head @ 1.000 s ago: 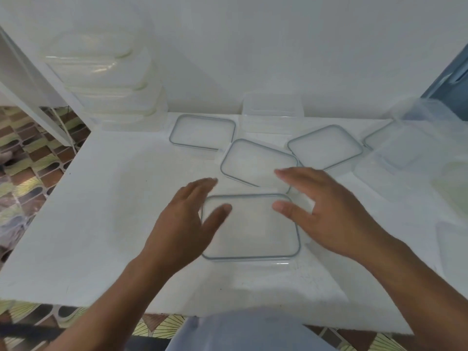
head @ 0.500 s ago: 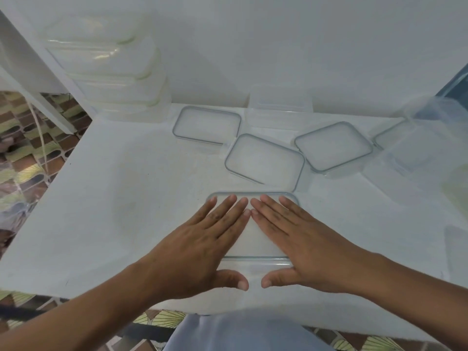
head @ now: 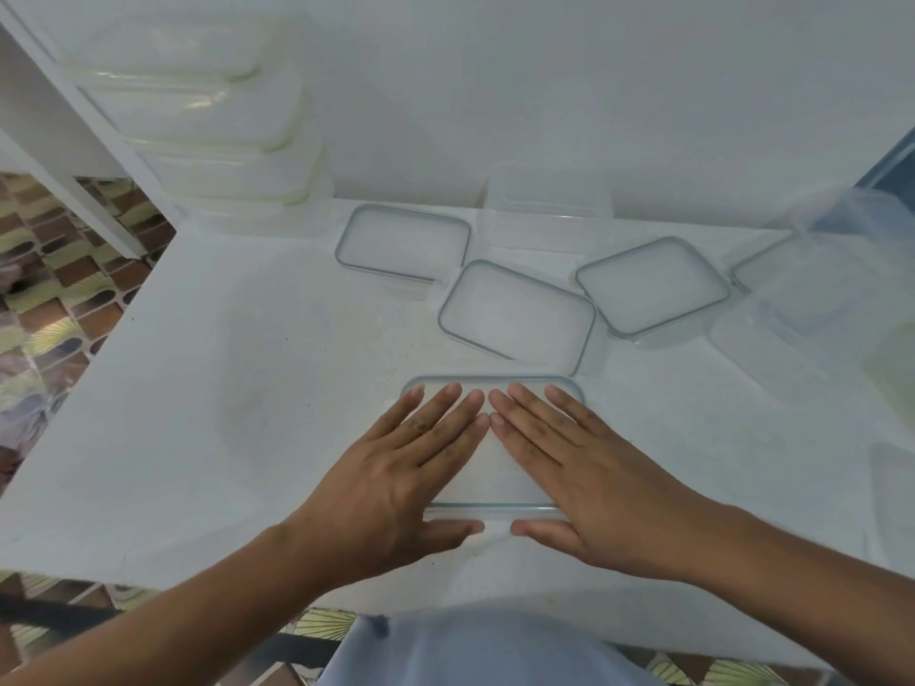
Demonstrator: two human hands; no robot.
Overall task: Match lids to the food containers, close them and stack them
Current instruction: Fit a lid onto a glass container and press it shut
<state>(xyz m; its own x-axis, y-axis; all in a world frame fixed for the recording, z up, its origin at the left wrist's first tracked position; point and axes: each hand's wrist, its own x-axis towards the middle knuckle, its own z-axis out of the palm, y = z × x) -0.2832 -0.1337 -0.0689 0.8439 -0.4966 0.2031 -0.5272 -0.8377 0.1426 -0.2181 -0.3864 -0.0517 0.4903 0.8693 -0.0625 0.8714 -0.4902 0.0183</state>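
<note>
- Left hand (head: 396,482) and right hand (head: 584,477): both lie palm down, side by side, on the near lid (head: 495,480). The index fingertips touch.
- Grip: on both hands the fingers are straight and flat, pressing on the lid. The thumbs reach along its near edge and nothing is clasped.
- Near lid: clear, rectangular and grey-rimmed, at the front centre of the white tabletop (head: 247,388). What sits beneath it cannot be told.
- Behind it, three more grey-rimmed lids lie flat: back lid (head: 403,242), middle lid (head: 517,314) and right lid (head: 651,284). The middle lid is just beyond the near lid.
- Stack of closed containers (head: 208,131): at the back left corner, against the wall.
- Open clear containers (head: 832,269): at the right edge, too blurred to count.
</note>
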